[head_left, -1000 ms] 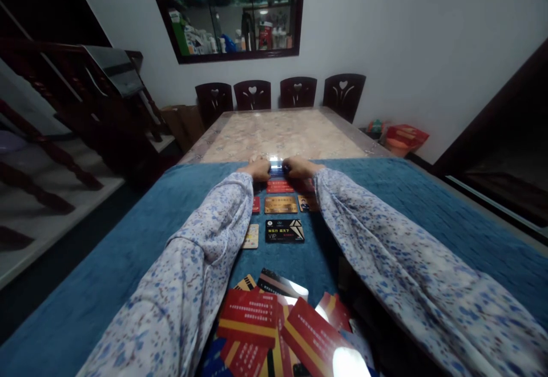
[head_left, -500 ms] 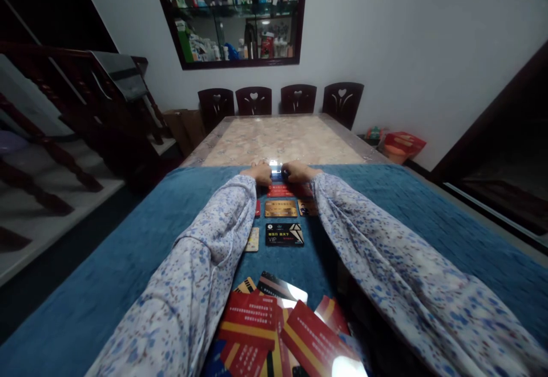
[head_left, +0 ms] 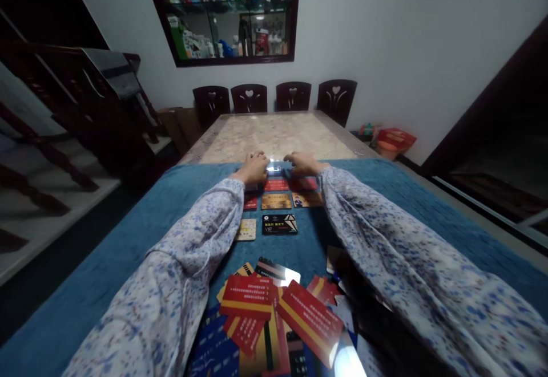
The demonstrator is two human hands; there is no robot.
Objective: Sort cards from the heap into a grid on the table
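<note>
At the far end of the card rows, my left hand hovers over or rests on the cloth, fingers loosely spread and no card visible in it. Opposite it, my right hand is also open, its fingertips pointing inward. A shiny card lies between the two hands, washed out by glare. Nearer to me are a red card, a gold card and a black VIP card, laid flat in a column. Beside them lie a patterned card and a pale yellow card, partly covered by my sleeves.
A loose pile of overlapping cards, with a red card on top, lies close to me. Blue cloth covers the near part of the marble-look table. Dark chairs stand behind it, below a glass-shelved cabinet.
My hands have drawn apart from the middle card, and their fingers have loosened. The view has shifted slightly, showing more of the pile. The laid-out cards keep their arrangement.
</note>
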